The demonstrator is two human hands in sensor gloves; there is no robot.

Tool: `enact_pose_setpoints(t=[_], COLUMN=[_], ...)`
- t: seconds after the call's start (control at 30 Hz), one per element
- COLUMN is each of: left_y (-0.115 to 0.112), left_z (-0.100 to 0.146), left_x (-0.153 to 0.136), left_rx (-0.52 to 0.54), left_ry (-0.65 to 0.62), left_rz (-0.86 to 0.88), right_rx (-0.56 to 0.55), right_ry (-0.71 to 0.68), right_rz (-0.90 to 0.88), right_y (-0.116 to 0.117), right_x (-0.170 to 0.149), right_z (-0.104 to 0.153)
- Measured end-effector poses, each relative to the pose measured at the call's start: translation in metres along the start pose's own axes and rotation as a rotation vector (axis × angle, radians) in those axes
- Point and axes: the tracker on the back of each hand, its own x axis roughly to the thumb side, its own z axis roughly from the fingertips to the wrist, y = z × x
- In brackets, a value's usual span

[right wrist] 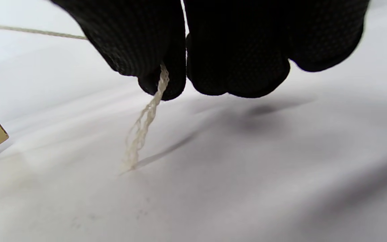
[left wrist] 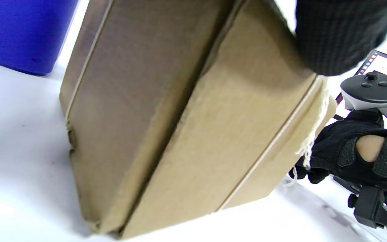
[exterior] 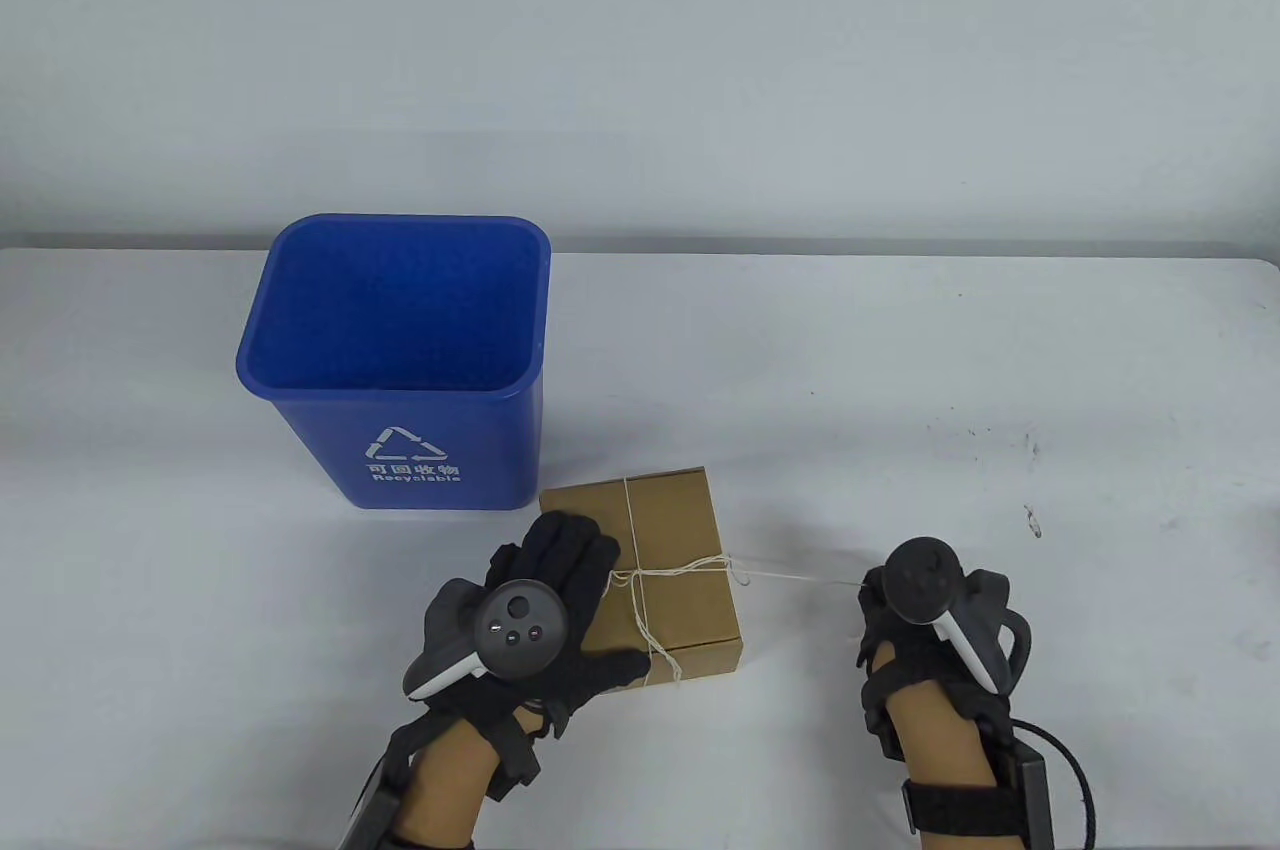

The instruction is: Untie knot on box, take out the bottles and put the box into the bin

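Two hands working: right hand pinches the thin, limp string end, pulled taut; left hand lies flat on the box beside the bin. Cardboard looks stiff, probably light, so brace it against sliding.

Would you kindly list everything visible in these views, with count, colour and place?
box: one, brown cardboard, closed, on the table just in front of the bin.
string: one, off-white, tied crosswise round the box, one end pulled taut to the right.
bin: one, blue with a white recycling mark, upright at the table's left.
table: one, white, a few dark specks at the right.
screen: one, lit, partly seen in the left wrist view.
left hand: black glove, fingers flat on the box top.
right hand: black glove, pinches the string's end, right of the box.
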Motion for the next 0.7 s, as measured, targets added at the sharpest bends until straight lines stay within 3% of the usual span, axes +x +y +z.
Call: enact_pose_setpoints(t=[0.17,0.43,0.7], left_y=[0.0,0.0,0.0], left_z=[0.0,0.001,0.001], left_x=[-0.001,-0.002,-0.002], left_rx=[-0.002,-0.008,-0.011], left_ry=[-0.004,-0.008,-0.009], left_rz=[0.008,0.014,0.013], right_rx=[0.058,0.081,0.153], right_ry=[-0.041,-0.26,-0.417], right_rz=[-0.037,-0.154,-0.177], right_y=[0.001,-0.005,0.017], right_x=[0.003,0.026,0.066], right_z=[0.0,0.014,0.017])
